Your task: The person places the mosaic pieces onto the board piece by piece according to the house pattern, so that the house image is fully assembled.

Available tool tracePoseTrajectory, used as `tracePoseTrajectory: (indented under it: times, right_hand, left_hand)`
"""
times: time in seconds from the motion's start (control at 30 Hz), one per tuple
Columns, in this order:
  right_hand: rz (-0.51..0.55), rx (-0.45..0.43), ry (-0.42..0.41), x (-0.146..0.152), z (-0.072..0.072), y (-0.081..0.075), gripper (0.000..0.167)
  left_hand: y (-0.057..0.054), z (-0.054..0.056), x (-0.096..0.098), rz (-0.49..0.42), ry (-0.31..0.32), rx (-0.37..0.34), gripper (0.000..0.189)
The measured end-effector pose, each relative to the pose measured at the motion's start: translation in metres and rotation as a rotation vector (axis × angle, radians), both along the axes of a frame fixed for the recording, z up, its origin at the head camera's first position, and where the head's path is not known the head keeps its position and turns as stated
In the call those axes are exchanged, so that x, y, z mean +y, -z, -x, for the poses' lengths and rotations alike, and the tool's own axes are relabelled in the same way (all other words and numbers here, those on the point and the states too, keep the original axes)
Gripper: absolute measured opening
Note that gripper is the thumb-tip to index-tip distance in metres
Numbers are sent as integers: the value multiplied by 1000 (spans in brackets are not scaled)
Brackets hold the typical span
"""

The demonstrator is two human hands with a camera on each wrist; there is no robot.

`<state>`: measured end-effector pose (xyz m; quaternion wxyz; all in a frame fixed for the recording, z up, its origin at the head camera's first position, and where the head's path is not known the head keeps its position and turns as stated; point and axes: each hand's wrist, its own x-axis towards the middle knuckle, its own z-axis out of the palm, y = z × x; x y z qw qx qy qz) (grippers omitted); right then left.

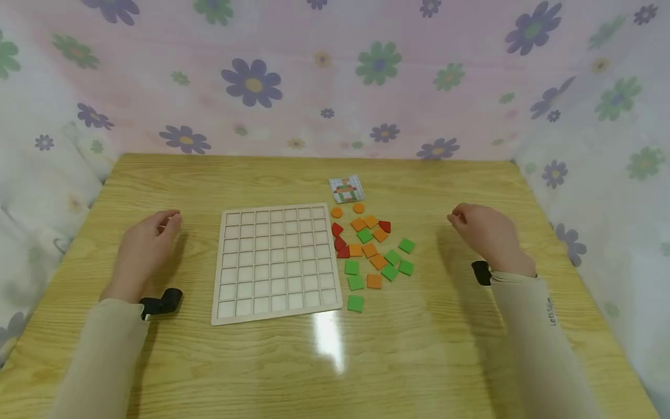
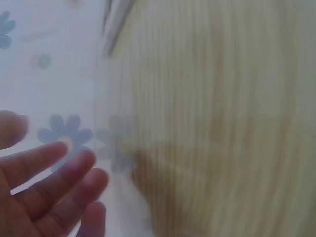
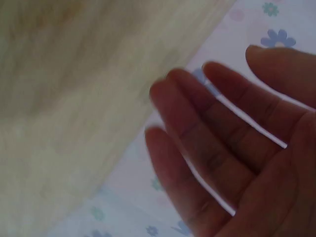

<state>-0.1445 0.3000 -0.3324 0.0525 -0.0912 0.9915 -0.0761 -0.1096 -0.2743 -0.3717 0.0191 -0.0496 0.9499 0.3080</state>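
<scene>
"How's the desk (image 1: 262,372)?"
"Yellowish wood grain, with a bright glare (image 1: 328,342) just in front of the board (image 1: 278,269)."
"And the room?"
"Flowered cloth (image 1: 309,105) hangs behind and on both sides."
"The pieces (image 1: 370,251)?"
"Scattered right of the board, near the card (image 1: 346,190)."
"Hands?"
"Left hand (image 1: 142,249) left of the board, right hand (image 1: 488,235) well right of the pieces; fingers (image 3: 197,137) loosely curled, nothing held."

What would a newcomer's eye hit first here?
Probably the orange, green and red pieces scattered on the table just right of the pale grid board, whose cells hold none. Next, the small picture card beyond them and the flowered backdrop behind. The left hand and right hand flank everything on the table, holding nothing.
</scene>
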Motion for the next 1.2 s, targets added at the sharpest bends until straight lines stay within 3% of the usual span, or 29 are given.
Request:
tracePoseTrajectory:
  times: [0.13, 0.23, 0.43, 0.53, 0.6, 0.83, 1.07, 1.2]
  right_hand:
    - [129, -49, -43, -12, -9, 21, 33]
    - [217, -103, -44, -19, -14, 34, 36]
    - [316, -189, -98, -29, -13, 47, 43]
    - [352, -245, -130, -34, -10, 51, 47]
    - [367, -267, -144, -37, -7, 54, 46]
    - [369, -268, -166, -48, 6, 58, 32]
    - [328, -294, -53, -52, 10, 48, 41]
    - [302, -300, -16, -53, 7, 46, 37]
  left_hand:
    - [4, -11, 13, -64, -5, -46, 59]
    - [6, -15, 20, -120, 0, -61, 58]
    - [16, -9, 32, -256, -48, -71, 59]
    - [19, -4, 35, -298, -38, -96, 60]
    - [19, -2, 36, -274, -10, -121, 60]
    - [17, 4, 47, -67, 90, -185, 62]
    - [22, 9, 53, -143, 98, -252, 68]
    - [26, 12, 52, -199, 107, -255, 66]
